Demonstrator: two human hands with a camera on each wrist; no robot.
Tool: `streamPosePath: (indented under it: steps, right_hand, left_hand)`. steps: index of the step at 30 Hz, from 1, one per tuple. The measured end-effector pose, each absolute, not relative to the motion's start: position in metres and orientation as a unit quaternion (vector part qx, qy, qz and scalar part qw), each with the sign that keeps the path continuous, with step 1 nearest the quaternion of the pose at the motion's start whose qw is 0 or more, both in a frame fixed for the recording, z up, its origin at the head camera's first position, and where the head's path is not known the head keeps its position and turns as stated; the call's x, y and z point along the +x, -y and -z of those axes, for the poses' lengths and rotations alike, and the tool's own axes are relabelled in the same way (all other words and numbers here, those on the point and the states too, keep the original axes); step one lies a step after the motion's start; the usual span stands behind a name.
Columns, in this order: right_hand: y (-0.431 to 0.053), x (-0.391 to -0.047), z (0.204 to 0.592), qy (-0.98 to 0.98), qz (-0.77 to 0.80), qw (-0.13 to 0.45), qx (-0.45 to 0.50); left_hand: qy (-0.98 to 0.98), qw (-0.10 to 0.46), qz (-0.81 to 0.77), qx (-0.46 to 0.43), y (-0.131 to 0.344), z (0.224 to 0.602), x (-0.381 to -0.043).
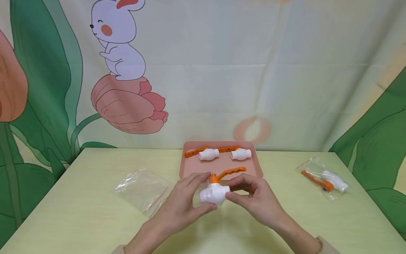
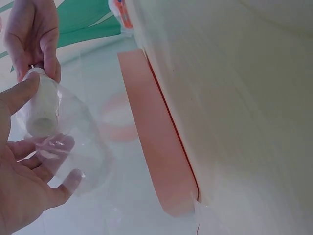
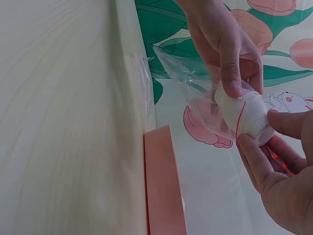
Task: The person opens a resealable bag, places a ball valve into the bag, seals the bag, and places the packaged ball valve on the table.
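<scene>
- The left hand (image 1: 180, 206) is gripping a white plastic valve with an orange lever (image 1: 219, 193) — its fingers closing on it through a clear plastic bag (image 3: 186, 81) that is partly covering it.
- The right hand (image 1: 258, 199) is holding the valve's other end, fingers pinching narrowly.
- Both hands are keeping it above the pale-yellow worktop (image 1: 79, 204), by the near side of a pink rectangular tray (image 1: 191, 168).
- Two matching valves (image 1: 209, 154) are lying inside the tray.
- A flat clear bag (image 1: 142, 190) is lying to the left — a bagged orange-and-white valve (image 1: 336, 181) to the right.
</scene>
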State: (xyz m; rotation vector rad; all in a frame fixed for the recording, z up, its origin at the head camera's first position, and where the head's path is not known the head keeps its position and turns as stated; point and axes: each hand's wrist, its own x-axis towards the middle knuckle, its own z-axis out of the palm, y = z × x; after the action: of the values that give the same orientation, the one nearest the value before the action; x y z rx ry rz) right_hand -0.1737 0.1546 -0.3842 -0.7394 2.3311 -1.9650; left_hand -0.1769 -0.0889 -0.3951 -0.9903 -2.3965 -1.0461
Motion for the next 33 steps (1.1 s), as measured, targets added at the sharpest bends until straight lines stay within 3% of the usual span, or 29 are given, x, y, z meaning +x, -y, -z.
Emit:
streamPosePath:
  steps: [20, 33]
  right_hand:
    - [-0.1482, -0.1704, 0.3865, -0.74, 0.635, 0.013, -0.22]
    - [-0.1519, -0.171, 0.3873, -0.734, 0.644, 0.008, -0.215]
  left_hand:
    - [0.841, 0.168, 0.362, -0.365, 0.0799, 0.3943, -0.1745]
    - [0.891, 0.135, 0.301, -0.312, 0.0836, 0.3915, -0.1726]
